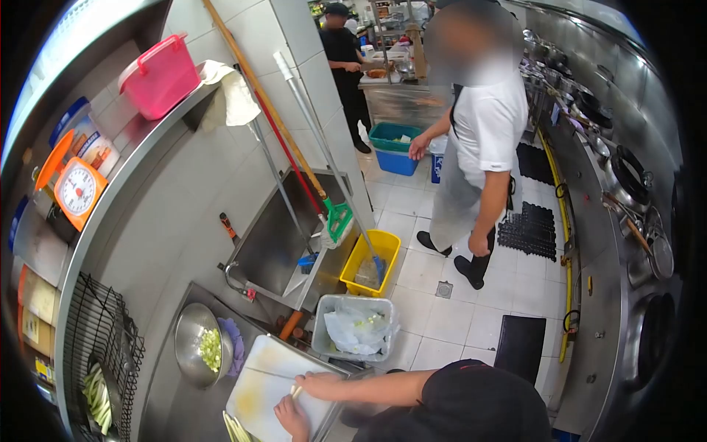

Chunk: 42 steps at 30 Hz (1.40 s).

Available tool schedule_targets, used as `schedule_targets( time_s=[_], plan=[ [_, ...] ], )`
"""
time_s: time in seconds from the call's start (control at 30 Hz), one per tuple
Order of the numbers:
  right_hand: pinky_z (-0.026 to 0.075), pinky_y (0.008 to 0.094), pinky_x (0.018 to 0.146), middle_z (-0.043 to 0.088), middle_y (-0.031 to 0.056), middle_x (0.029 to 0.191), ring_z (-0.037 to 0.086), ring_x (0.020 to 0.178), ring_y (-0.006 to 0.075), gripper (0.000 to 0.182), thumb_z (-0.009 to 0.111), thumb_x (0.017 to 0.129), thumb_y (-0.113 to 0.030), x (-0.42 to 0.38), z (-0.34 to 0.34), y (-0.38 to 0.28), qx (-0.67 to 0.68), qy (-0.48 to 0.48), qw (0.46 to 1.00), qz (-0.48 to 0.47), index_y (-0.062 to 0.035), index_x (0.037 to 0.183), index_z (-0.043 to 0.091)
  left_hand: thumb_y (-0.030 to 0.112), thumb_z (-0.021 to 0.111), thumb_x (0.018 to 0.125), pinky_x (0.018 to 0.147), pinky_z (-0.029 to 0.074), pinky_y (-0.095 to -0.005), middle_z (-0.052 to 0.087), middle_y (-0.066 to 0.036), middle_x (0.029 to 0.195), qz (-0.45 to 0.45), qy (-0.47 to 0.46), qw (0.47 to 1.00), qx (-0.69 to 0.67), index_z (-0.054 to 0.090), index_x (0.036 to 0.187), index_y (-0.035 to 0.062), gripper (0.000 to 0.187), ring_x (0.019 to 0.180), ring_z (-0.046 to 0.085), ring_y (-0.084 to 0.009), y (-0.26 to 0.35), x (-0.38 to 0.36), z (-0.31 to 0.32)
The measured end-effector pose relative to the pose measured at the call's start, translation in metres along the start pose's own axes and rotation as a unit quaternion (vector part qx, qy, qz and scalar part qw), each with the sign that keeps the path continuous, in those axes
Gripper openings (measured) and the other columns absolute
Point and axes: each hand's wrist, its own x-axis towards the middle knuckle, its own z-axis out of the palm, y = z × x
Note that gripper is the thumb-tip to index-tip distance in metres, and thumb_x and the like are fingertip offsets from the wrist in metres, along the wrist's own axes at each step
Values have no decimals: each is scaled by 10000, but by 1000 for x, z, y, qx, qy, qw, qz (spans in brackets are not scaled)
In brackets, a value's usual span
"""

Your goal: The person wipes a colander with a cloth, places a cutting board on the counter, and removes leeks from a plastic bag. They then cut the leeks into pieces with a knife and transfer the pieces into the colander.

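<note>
My right hand [318, 385] is closed over the white cutting board [258, 390]. A thin dark line runs left from it, apparently a knife [269, 373] seen edge-on. My left hand [290, 417] is just below, its fingers closed on a short pale vegetable stalk [296, 392] between the two hands. More pale green stalks [237, 429] lie at the board's lower left edge. Beyond the board, a steel bowl [185, 340] holds chopped pale green pieces [210, 349], beside a crumpled purple cloth [236, 345].
A steel sink [272, 199] with mop and broom handles leaning over it stands past the counter. Beside it are a yellow bucket [392, 254] and a lined grey bin [321, 346]. A co-worker [490, 118] stands in the aisle. Overhead, a shelf holds an orange scale [79, 188].
</note>
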Motion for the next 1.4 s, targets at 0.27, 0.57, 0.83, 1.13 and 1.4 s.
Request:
schedule_targets(
  time_s=[0.27, 0.57, 0.83, 1.13, 1.4],
  plan=[
    [555, 515, 800, 681, 282, 1070, 693, 982, 432, 285, 470, 938, -92, -1, -23, -8, -16, -55, 998, 9, 10, 1201, 516, 127, 684, 865, 915, 432, -451, 667, -150, 1062, -47, -32, 994, -97, 665, 1094, 26, 252, 992, 567, -357, -15, 4, 3],
    [532, 535, 852, 684, 314, 1054, 673, 1032, 449, 371, 521, 894, -104, -2, -38, -5, -30, -140, 989, 40, 68, 1220, 490, 100, 732, 800, 917, 445, -458, 676, -162, 1032, -46, -67, 984, -157, 682, 1068, 28, 282, 989, 596, -370, -21, 12, -5],
    [542, 550, 807, 699, 294, 974, 689, 943, 457, 390, 524, 907, -160, -14, -10, -23, -58, -103, 991, 69, 74, 1214, 472, 108, 741, 793, 904, 462, -454, 679, -148, 1009, -57, -52, 979, -190, 703, 1043, 40, 261, 985, 599, -360, -21, 16, -9],
    [536, 563, 817, 703, 283, 987, 693, 929, 453, 438, 468, 896, -146, -13, 0, -29, -81, -85, 986, 121, 29, 1296, 448, 155, 764, 801, 916, 472, -442, 678, -158, 1024, -59, -45, 974, -214, 715, 1024, 43, 255, 988, 596, -363, -24, 17, -3],
    [538, 556, 808, 708, 276, 966, 694, 917, 455, 399, 471, 927, -177, -13, -4, -31, -88, -100, 984, 119, 23, 1272, 454, 135, 744, 816, 936, 466, -439, 676, -159, 1058, -64, -46, 974, -213, 715, 1072, 28, 279, 1022, 586, -364, -23, 17, 3]
  ],
)
